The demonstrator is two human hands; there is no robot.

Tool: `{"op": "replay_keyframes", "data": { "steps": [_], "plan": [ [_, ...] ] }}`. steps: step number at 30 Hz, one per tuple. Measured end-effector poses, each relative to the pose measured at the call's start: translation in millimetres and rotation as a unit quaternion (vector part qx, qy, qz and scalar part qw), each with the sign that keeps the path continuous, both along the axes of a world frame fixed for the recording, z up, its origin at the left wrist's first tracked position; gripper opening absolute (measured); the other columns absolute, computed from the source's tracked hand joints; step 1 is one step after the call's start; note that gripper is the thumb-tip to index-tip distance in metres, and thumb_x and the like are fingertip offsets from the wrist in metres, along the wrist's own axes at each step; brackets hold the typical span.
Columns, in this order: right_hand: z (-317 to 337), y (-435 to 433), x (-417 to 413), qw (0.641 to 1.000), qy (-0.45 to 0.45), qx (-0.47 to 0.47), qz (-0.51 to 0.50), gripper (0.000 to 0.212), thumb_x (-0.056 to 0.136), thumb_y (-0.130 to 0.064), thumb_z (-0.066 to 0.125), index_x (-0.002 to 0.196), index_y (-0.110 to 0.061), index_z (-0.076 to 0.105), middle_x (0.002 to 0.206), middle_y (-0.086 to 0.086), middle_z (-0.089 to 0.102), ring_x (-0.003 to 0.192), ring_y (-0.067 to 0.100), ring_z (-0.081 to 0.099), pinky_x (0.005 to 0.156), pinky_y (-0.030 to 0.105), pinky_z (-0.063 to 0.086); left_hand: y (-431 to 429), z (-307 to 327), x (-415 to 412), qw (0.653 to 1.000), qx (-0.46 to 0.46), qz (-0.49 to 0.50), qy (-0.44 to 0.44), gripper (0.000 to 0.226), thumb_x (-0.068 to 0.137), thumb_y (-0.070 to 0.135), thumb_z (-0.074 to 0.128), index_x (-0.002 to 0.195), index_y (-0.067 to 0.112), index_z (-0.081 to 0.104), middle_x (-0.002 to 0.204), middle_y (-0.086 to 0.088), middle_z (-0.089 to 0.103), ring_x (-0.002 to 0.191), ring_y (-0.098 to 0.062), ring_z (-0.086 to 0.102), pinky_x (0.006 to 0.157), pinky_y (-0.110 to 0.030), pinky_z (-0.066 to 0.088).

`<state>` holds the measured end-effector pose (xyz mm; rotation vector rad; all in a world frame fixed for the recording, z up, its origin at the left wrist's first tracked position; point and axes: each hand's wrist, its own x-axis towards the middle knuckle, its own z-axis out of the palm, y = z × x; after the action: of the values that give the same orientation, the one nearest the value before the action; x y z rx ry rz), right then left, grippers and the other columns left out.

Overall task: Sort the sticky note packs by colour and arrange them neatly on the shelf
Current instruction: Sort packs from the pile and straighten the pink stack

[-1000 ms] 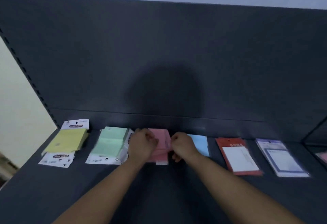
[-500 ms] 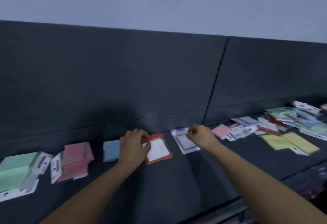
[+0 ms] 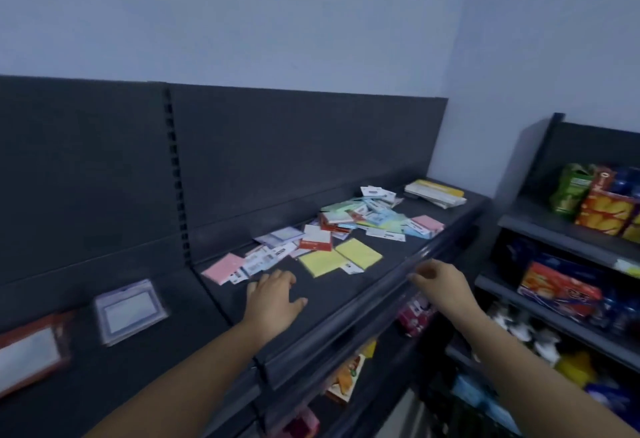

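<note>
A jumbled heap of sticky note packs [image 3: 360, 219] lies on the dark shelf [image 3: 346, 285] to the right. At its near edge are a pink pack [image 3: 223, 267], two yellow packs [image 3: 320, 262] and a red-framed pack [image 3: 316, 242]. My left hand [image 3: 273, 302] hovers open over the shelf just in front of the pink pack, holding nothing. My right hand [image 3: 441, 285] is over the shelf's front lip, fingers loosely curled and empty. On the left section lie a purple-framed pack [image 3: 130, 311] and a red-framed pack [image 3: 29, 354].
A stack of yellow and white booklets [image 3: 436, 193] lies at the shelf's far right end. Lower shelves below hold boxed goods [image 3: 348, 378]. A second rack on the right carries snack packets [image 3: 599, 205] and a red box [image 3: 557, 290].
The view has swung right from the sorted row to the unsorted heap. Both hands left the sorted packs and moved right, the left toward the pink pack, the right to the shelf's front lip.
</note>
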<state>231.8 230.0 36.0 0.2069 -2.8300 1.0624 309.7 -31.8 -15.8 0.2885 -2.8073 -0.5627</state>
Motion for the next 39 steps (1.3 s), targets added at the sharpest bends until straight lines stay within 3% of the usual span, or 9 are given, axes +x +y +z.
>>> {"op": "replay_keyframes", "data": {
  "steps": [7,20,29,35,39],
  "plan": [
    [-13.4,85.1,-24.3,0.998,-0.005,-0.036,-0.057,0.031,0.086,-0.022,0.065,0.113,-0.006,0.062,0.109,0.008,0.065,0.096,0.019,0.057,0.078,0.024,0.039,83.2,-2.4,-62.0,0.996,-0.027,-0.068,-0.044,0.039,0.092,0.036,0.050,0.128,0.021,0.046,0.128,0.005,0.050,0.121,-0.015,0.042,0.101,-0.033,0.028],
    [-54.1,141.1,-129.1,0.997,-0.049,-0.030,-0.059,0.032,0.087,-0.024,0.064,0.116,-0.011,0.061,0.108,0.001,0.064,0.094,0.013,0.057,0.082,0.022,0.042,123.4,-17.4,-232.3,0.994,-0.034,-0.084,-0.054,0.032,0.095,0.028,0.046,0.125,0.019,0.050,0.127,0.004,0.052,0.120,-0.016,0.046,0.101,-0.035,0.032],
    [-34.4,104.0,-293.0,0.996,-0.072,0.032,0.032,0.021,0.084,-0.020,0.066,0.103,-0.010,0.068,0.100,0.000,0.068,0.094,0.013,0.062,0.076,0.018,0.040,104.0,-23.3,-357.4,0.998,-0.005,-0.065,-0.014,0.028,0.092,0.023,0.048,0.118,0.015,0.055,0.121,-0.002,0.054,0.116,-0.021,0.047,0.092,-0.032,0.038],
    [-45.1,72.1,-347.3,0.994,-0.069,0.045,0.074,0.027,0.086,-0.022,0.062,0.111,-0.012,0.064,0.108,0.000,0.066,0.091,0.008,0.057,0.075,0.016,0.036,104.0,-20.9,-409.0,0.998,0.028,-0.059,-0.008,0.032,0.091,0.020,0.050,0.122,0.012,0.055,0.123,-0.001,0.057,0.115,-0.019,0.050,0.096,-0.029,0.037],
    [-50.9,62.6,-375.9,0.992,-0.072,0.044,0.089,0.029,0.087,-0.020,0.062,0.114,-0.009,0.063,0.112,0.004,0.065,0.100,0.014,0.058,0.078,0.017,0.037,105.8,-27.6,-429.6,0.998,0.029,-0.047,-0.025,0.032,0.091,0.024,0.051,0.121,0.016,0.054,0.123,0.001,0.056,0.116,-0.019,0.049,0.099,-0.032,0.035]
  ]
}}
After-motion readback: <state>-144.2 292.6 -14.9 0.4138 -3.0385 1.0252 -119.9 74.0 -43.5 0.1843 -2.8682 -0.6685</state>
